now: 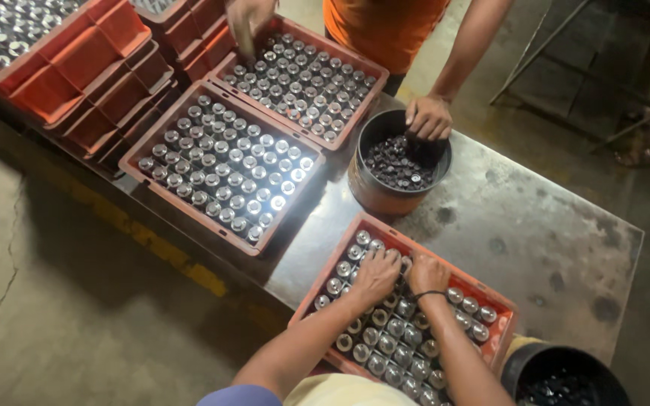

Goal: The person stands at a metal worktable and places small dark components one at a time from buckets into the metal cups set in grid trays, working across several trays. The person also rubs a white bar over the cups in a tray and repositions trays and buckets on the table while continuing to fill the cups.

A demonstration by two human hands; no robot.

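Both my hands rest inside the near red crate [490, 289], which is packed with rows of shiny metal cylinders [396, 328]. My left hand [376, 272] lies palm down on the cylinders at the crate's far left part, fingers spread over their tops. My right hand [428, 274], with a dark band on the wrist, sits right beside it with fingers curled down onto the cylinders. Whether either hand holds a small part is hidden.
A round bucket of small dark parts [398, 162] stands on the metal table [543, 233]; another person's hand [429, 117] rests on its rim, the other hand [248, 21] over a far crate [355, 124]. A third filled crate [161, 197], stacked red crates [92, 68], a second bucket [562, 380].
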